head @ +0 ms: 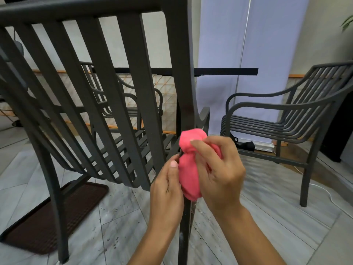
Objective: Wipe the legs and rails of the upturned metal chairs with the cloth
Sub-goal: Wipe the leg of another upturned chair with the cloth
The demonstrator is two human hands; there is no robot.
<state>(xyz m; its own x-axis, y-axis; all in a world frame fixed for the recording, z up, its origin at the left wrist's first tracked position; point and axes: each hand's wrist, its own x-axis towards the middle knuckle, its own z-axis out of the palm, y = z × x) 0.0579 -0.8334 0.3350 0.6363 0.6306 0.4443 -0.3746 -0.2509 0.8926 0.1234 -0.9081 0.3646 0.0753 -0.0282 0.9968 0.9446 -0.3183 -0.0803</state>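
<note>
My left hand [168, 186] comes up from below on the left side of the chair post [185, 104], forearm bare, wrist nearly straight. Its fingers curl round behind the post and the pink cloth [189, 169], and my thumb lies up along the cloth's left edge, nail facing me. My right hand [217, 169] reaches in from the lower right, forearm angled up toward the post, wrist bent a little inward. Its back faces me; the fingers curl over the cloth and pinch its upper bunch against the post, fingertips just right of the post's face. Both hands sit close together on either side of the post, almost touching.
</note>
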